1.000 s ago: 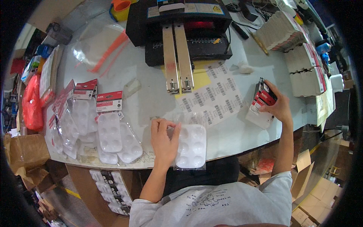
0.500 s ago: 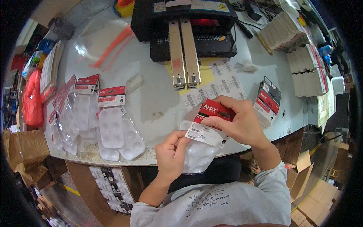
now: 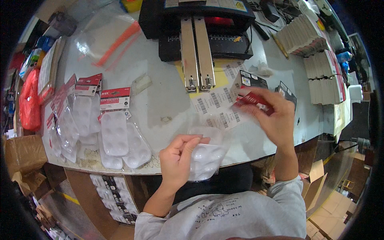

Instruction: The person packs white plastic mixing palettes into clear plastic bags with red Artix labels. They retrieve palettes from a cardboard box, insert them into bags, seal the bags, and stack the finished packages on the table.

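My left hand (image 3: 176, 160) pinches the top of a clear plastic bag with a white paint palette (image 3: 205, 160) in it, at the table's front edge. My right hand (image 3: 278, 114) is raised to the right, thumb and fingers closed on a red header card (image 3: 255, 102), slightly blurred. A black card panel (image 3: 253, 80) shows just beyond the fingers; whether it belongs to the same card I cannot tell. Partly hidden behind this hand is a stack of header cards (image 3: 289, 93). Several bagged palettes with red header cards (image 3: 114, 128) lie overlapped at the left.
A black machine (image 3: 206, 47) with two metal rails stands at the back centre, over barcode label sheets (image 3: 216, 102). Tall stacks of cards (image 3: 325, 64) line the right side. An orange bundle (image 3: 30, 100) sits far left. Open cardboard boxes (image 3: 314, 186) stand below the table.
My right hand has moved right and away from the palette bag, with a red card in its fingers. My left hand still grips the bag. The view has shifted slightly.
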Demonstrator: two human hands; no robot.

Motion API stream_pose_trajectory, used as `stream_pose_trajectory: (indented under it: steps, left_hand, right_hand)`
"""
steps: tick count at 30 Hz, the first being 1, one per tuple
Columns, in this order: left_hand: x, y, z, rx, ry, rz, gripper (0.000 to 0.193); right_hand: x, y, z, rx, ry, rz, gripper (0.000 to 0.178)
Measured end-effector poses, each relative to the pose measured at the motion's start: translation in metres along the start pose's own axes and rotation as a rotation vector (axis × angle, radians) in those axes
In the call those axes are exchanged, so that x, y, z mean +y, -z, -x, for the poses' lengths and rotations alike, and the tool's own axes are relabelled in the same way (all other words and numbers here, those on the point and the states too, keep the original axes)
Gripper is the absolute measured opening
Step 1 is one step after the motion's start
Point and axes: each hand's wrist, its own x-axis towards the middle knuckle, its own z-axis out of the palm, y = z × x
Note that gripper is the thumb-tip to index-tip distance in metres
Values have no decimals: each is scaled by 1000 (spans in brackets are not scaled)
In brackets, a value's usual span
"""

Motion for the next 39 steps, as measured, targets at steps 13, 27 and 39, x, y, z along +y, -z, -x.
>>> stream_pose_trajectory:
  steps: [13,27,39]
  left_hand:
    - [7,-9,3,42,-88,-298,14]
    - [-9,3,-10,314,-102,-149,27]
    - [-12,8,-7,311,-115,-257,29]
  right_hand:
    - [-31,-19,2,-431,-19,-375,29]
    - [5,-31,25,-672,-613,-856,21]
    - [-2,-37,41,-607,-700,-1082,14]
